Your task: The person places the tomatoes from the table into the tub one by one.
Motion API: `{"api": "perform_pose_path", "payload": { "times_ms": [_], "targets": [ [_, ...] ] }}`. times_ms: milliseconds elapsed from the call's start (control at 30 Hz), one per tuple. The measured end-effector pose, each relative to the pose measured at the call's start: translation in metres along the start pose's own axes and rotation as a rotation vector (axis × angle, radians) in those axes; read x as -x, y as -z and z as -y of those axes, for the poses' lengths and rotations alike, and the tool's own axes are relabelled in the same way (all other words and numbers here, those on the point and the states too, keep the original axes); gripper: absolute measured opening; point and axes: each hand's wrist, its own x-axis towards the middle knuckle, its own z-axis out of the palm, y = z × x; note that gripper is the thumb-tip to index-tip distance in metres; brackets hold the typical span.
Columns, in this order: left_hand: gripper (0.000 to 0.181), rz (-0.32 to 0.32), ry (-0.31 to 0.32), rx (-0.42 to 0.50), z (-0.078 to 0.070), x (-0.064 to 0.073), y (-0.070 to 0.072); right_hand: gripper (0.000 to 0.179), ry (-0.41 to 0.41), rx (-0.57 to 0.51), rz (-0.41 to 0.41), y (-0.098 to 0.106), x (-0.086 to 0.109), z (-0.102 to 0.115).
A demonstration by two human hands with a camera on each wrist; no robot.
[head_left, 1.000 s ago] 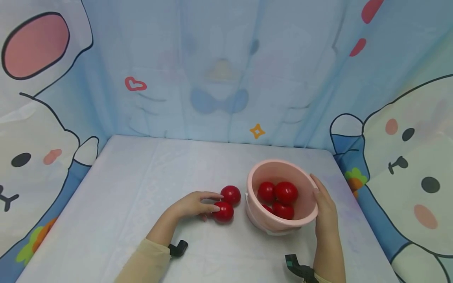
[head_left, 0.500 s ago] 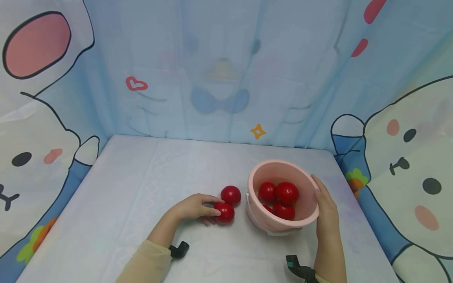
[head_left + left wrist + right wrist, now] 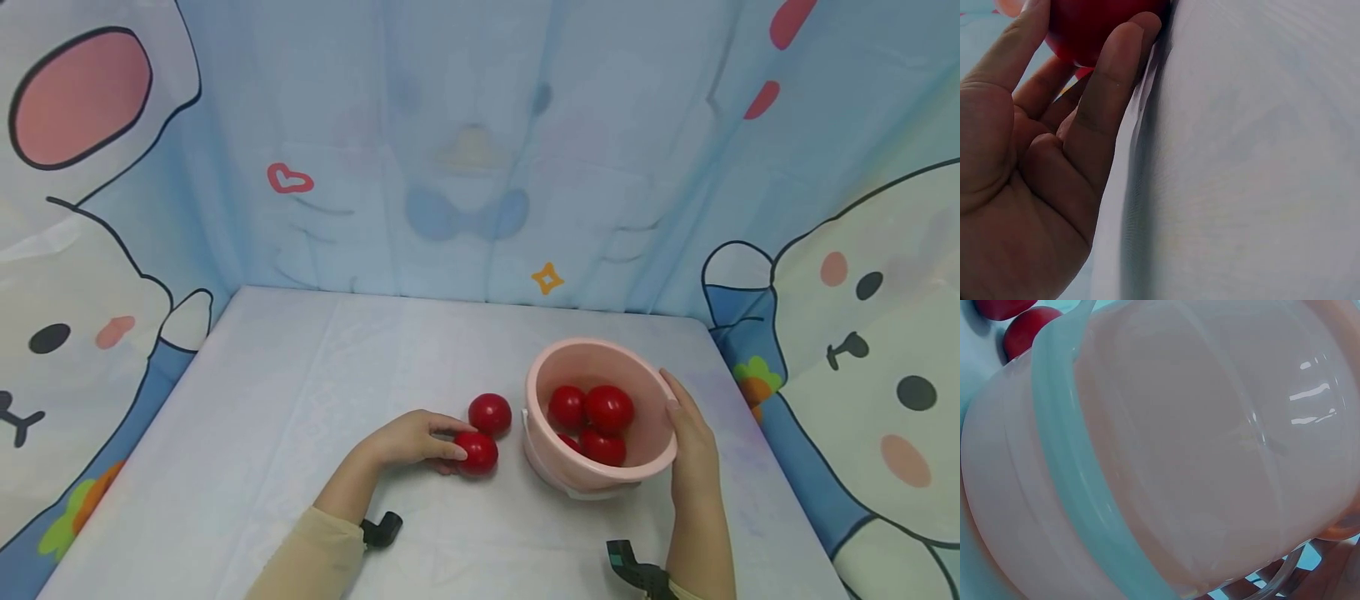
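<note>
My left hand [image 3: 412, 437] holds a glossy red ball [image 3: 478, 454] on the table, the thumb on its near side. In the left wrist view, the thumb and fingers of this hand [image 3: 1041, 156] curve around the ball [image 3: 1097, 31]. A second red ball [image 3: 490, 414] lies right behind it. To the right stands a pink bucket [image 3: 551, 467] with several red balls [image 3: 609, 407] inside. My right hand [image 3: 692, 446] grips the bucket at its right side, near the rim. The bucket's pale handle [image 3: 1079, 462] hangs across its wall in the right wrist view.
A white cloth covers the table [image 3: 337, 350]. Behind it hangs a light blue curtain [image 3: 337, 100] printed with cartoon animals. Each wrist wears a black camera mount [image 3: 382, 529]. The bucket stands close to the two loose balls.
The left hand's fingers have closed in on the front red ball, which has shifted very slightly to the right. The right hand and the bucket stay nearly still.
</note>
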Motion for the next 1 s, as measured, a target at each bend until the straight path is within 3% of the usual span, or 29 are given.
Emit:
{"api": "perform_pose_path", "payload": {
  "times_ms": [233,467,667,1000],
  "targets": [
    [0.039,0.023,-0.013,-0.01,-0.002,0.002,0.003,0.046,0.001,0.005,0.009,0.001,0.0,0.001],
    [0.036,-0.011,-0.049,-0.168,-0.017,0.005,0.015,0.046,-0.013,0.013,0.002,0.001,-0.001,0.002],
    [0.038,0.021,-0.062,-0.068,-0.038,0.005,0.029,0.048,-0.021,0.018,0.006,0.0,-0.001,0.001],
    [0.045,0.021,-0.113,-0.062,-0.085,0.002,0.058,0.049,-0.026,0.026,0.007,0.0,-0.002,-0.001]
  ]
}}
